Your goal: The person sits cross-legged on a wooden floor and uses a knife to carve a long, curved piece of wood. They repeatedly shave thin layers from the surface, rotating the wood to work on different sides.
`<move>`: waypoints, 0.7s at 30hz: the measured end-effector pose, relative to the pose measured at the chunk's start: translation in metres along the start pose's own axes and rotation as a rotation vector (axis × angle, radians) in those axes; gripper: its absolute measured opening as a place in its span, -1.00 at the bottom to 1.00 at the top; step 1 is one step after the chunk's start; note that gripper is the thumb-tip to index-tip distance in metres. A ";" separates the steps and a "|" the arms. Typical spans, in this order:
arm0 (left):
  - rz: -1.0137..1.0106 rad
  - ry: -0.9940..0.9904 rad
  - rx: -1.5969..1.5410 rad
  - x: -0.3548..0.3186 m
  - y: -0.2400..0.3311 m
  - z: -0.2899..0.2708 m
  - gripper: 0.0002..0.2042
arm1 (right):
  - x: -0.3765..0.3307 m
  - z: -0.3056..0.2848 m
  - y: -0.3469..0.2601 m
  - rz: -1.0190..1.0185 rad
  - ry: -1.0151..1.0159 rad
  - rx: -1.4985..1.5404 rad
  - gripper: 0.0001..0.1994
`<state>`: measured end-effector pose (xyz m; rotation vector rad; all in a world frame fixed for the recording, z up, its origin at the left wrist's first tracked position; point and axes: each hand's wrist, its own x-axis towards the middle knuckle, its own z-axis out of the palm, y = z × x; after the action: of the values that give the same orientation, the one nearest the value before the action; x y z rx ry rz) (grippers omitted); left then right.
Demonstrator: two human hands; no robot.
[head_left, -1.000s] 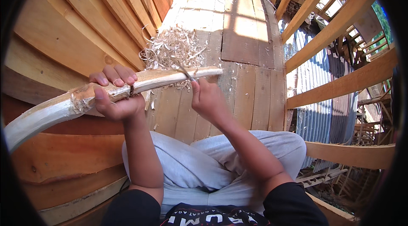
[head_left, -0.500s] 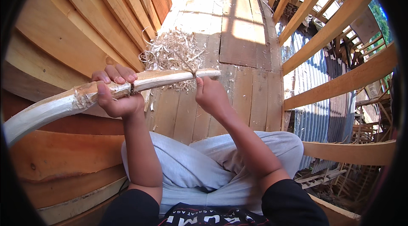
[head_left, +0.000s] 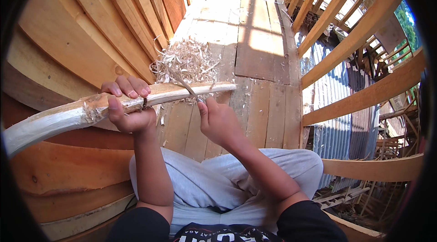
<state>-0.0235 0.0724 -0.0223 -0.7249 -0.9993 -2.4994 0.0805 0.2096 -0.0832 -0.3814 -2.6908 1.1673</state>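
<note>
A long, curved, pale wooden pole, peeled of its bark, runs from the left edge to just right of the middle. My left hand wraps round it, thumb on the near side and fingers over the top. A dark ring-like band circles the pole beside that hand. In the closed fist of my right hand is a knife; its thin blade slants up and left across the pole. Most of the knife's handle is hidden by the fist.
Curly wood shavings lie heaped on the plank floor beyond the pole. Upright boards form a wall on my left. A slatted wooden railing stands on my right, with corrugated metal sheets below. My crossed legs are in front.
My right hand has drawn the knife left and toward me, from near the pole's thin end to farther along it. My left hand keeps its grip.
</note>
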 end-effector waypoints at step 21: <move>-0.008 0.084 0.028 0.001 -0.001 0.005 -0.72 | -0.001 0.003 0.009 -0.125 0.013 0.063 -0.73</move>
<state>-0.0237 0.0764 -0.0191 -0.6034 -1.0078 -2.4954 0.0815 0.2128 -0.0918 -0.2074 -2.6168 1.2055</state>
